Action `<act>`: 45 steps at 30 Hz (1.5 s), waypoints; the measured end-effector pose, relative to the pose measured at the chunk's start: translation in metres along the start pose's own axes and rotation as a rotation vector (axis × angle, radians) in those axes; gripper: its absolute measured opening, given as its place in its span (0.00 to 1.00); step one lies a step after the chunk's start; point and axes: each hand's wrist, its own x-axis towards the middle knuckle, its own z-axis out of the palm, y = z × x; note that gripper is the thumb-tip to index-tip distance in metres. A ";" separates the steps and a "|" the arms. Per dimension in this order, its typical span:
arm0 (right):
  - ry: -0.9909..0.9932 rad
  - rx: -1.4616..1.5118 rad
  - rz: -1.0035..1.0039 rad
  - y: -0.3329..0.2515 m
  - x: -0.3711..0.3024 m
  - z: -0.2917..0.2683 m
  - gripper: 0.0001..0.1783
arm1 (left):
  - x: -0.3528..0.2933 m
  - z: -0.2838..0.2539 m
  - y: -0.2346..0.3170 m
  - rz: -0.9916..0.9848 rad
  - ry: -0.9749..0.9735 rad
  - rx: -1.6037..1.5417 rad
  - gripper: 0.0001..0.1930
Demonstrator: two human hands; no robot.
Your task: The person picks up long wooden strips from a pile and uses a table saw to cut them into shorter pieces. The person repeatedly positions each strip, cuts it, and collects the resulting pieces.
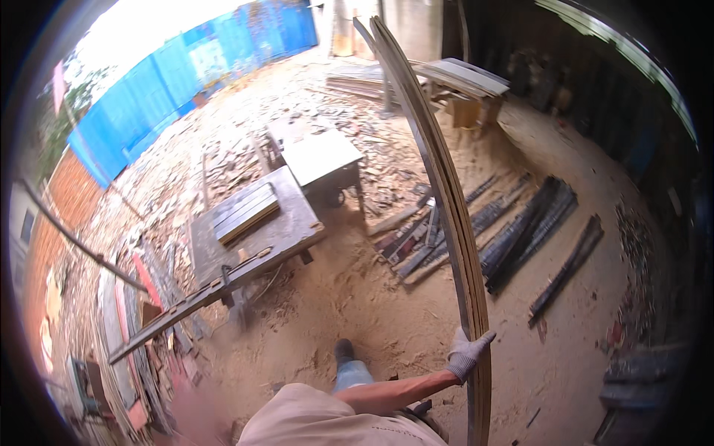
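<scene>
My left hand (468, 352), in a pale knit glove, is closed round a stack of long wooden boards (448, 197). That arm reaches to the right across the front of my light shirt. Its thumb lies over the near face of the boards, while the other fingers are hidden behind them. From the lower edge the boards rise steeply past my hand to the top of the picture, their far ends slightly spread. My right hand does not show.
On the left stands a work table (297, 215) with a short pile of boards (247, 212) and a long rail (186, 306) along its edge. Dark timbers (528, 230) lie on the sandy ground at right. Farther back are a low bench (465, 78) and a blue fence (163, 82).
</scene>
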 end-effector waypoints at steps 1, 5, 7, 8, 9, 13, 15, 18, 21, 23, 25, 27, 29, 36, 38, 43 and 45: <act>-0.004 -0.017 -0.071 -0.017 0.028 -0.002 0.39 | 0.015 -0.026 0.006 0.023 0.055 -0.018 0.29; -0.026 -0.075 -0.312 -0.108 0.125 -0.018 0.40 | 0.059 -0.125 0.039 0.079 0.420 -0.179 0.32; -0.041 -0.106 -0.421 -0.164 0.163 -0.027 0.40 | 0.084 -0.185 0.051 -0.047 0.515 -0.204 0.33; -0.046 -0.122 -0.475 -0.193 0.182 -0.030 0.40 | 0.100 -0.218 0.059 -0.077 0.545 -0.219 0.34; -0.054 -0.133 -0.527 -0.222 0.200 -0.034 0.41 | 0.113 -0.250 0.071 -0.117 0.575 -0.237 0.35; -0.048 -0.188 -0.739 -0.330 0.278 -0.040 0.42 | 0.159 -0.351 0.077 -0.032 0.786 -0.454 0.31; 0.152 -0.241 -0.895 -0.369 0.317 -0.040 0.48 | 0.197 -0.382 0.084 -0.057 0.808 -0.587 0.27; -0.037 -0.168 -1.006 -0.454 0.392 -0.037 0.43 | 0.217 -0.445 0.099 -0.007 0.945 -0.822 0.27; -0.040 -0.110 -1.205 -0.561 0.446 -0.045 0.39 | 0.261 -0.497 0.116 0.021 0.929 -1.103 0.17; 0.054 -0.254 -1.316 -0.609 0.491 -0.043 0.41 | 0.274 -0.523 0.150 0.146 0.865 -1.310 0.13; 0.330 -0.455 -1.449 -0.650 0.553 -0.012 0.43 | 0.301 -0.553 0.163 0.198 0.919 -1.403 0.14; 0.325 -0.494 -1.486 -0.696 0.592 0.008 0.44 | 0.322 -0.587 0.172 0.200 1.018 -1.474 0.16; -0.203 -0.521 -1.345 -0.805 0.563 -0.022 0.44 | 0.337 -0.630 0.162 0.229 1.033 -1.532 0.15; -0.120 -0.221 -1.666 -0.978 0.551 0.004 0.32 | 0.363 -0.724 0.155 0.325 1.036 -1.420 0.22; -0.111 -0.268 -1.713 -1.013 0.547 0.034 0.29 | 0.361 -0.758 0.141 0.309 1.056 -1.438 0.24; -0.125 -0.308 -1.760 -1.065 0.511 0.123 0.19 | 0.308 -0.802 0.139 -0.328 1.310 -0.614 0.35; -0.129 -0.326 -1.768 -1.083 0.490 0.163 0.19 | 0.296 -0.780 0.155 -0.422 1.341 0.239 0.46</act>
